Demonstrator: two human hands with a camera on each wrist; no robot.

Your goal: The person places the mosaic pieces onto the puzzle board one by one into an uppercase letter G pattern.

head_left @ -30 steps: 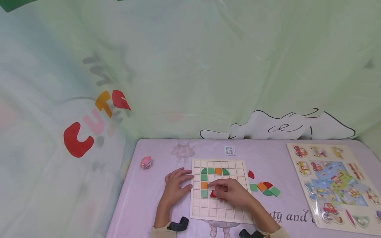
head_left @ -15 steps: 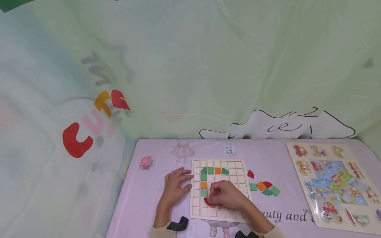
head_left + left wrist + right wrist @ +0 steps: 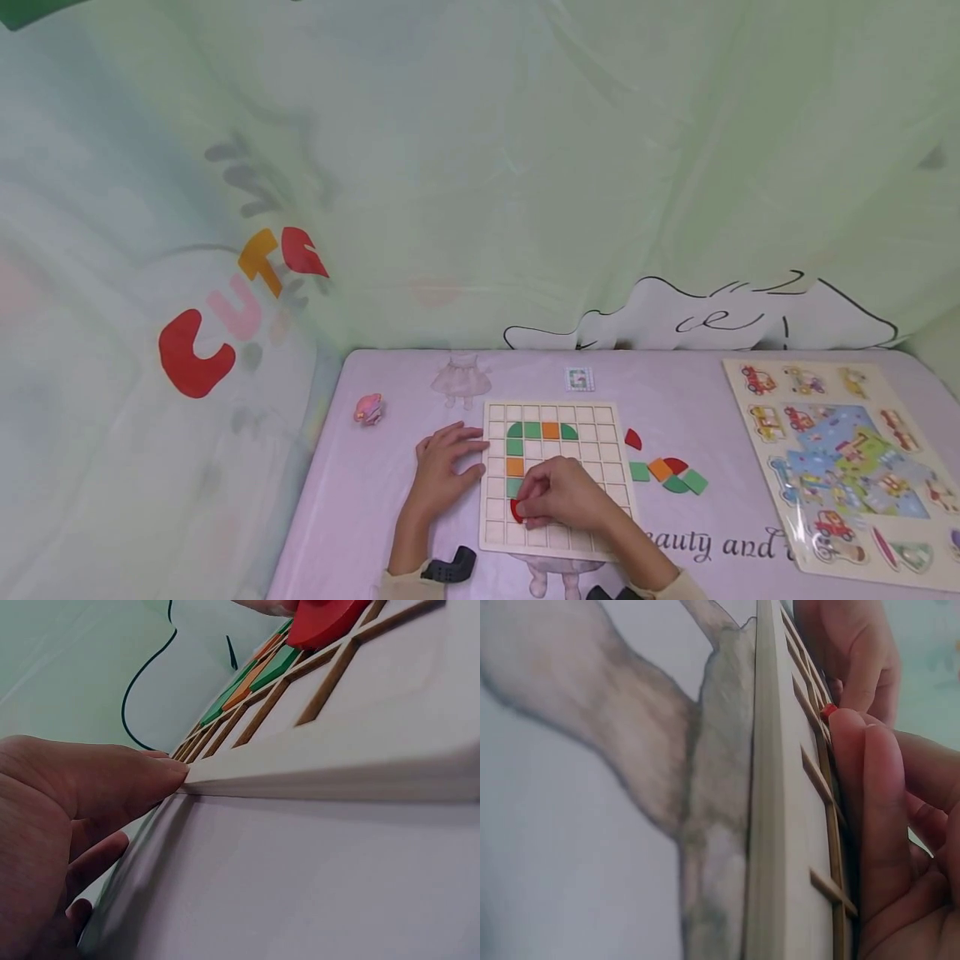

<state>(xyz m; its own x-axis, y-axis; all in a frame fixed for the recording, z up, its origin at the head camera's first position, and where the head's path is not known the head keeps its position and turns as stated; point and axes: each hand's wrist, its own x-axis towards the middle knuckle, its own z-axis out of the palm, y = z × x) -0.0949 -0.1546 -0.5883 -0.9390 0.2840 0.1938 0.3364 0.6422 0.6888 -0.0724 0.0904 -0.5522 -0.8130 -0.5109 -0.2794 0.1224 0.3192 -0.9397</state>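
Note:
My right hand (image 3: 561, 496) pinches a red quarter-circle tile (image 3: 516, 510) between thumb and fingertips, low on the left part of a wooden grid board (image 3: 495, 533). The tile sits just below a light green square (image 3: 513, 487) in the column of tiles. In the left wrist view, the red tile (image 3: 322, 626) shows large over the grid. My left hand (image 3: 448, 462) rests at the board's left edge with fingers spread, its fingertips touching the rim. Green and orange tiles (image 3: 551, 431) run along an upper row of the board.
Right of the board lie loose tiles: a red quarter circle (image 3: 633, 439), an orange square (image 3: 660, 470) and several others. A small pattern card (image 3: 579, 380) lies behind the board. A pink figurine (image 3: 368, 409) stands at left, and a vehicle puzzle board (image 3: 847, 475) covers the far right.
My right hand has moved left and toward me over the board with the red tile, which has turned and now lies below the green square. My left hand has stayed put.

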